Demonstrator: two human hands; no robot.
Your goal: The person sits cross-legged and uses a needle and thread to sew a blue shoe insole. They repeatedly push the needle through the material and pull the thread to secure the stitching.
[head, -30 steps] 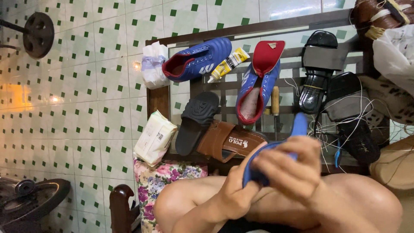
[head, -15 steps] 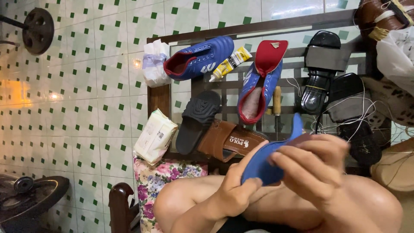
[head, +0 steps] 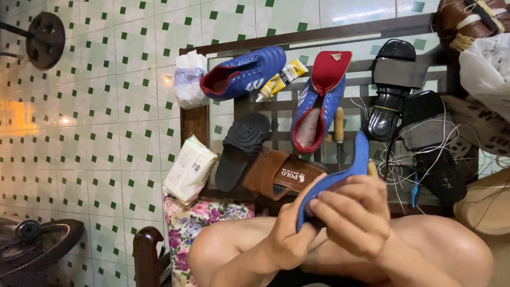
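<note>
I hold a blue shoe sole (head: 340,172) over my bare knees, nearly edge-on with its tip pointing up. My left hand (head: 287,239) grips its lower end from the left, thumb along the edge. My right hand (head: 353,212) closes over its middle from the right, with a small wooden tip showing above the fingers. Behind the hands, on a dark wooden bench (head: 194,122), lie a blue football boot (head: 244,72), a second blue boot with a red lining (head: 319,106) and a yellow glue tube (head: 281,78).
A black sandal (head: 241,149), a brown sandal (head: 281,172), a wooden-handled tool (head: 338,127), black shoes (head: 390,90) and tangled white thread (head: 425,154) crowd the bench. A tissue packet (head: 188,170) rests on a floral cushion (head: 196,223). A dark round stand (head: 37,250) is lower left.
The blue sole has turned from a broad, curled face to nearly edge-on and stands more upright. My right hand has shifted its grip over it.
</note>
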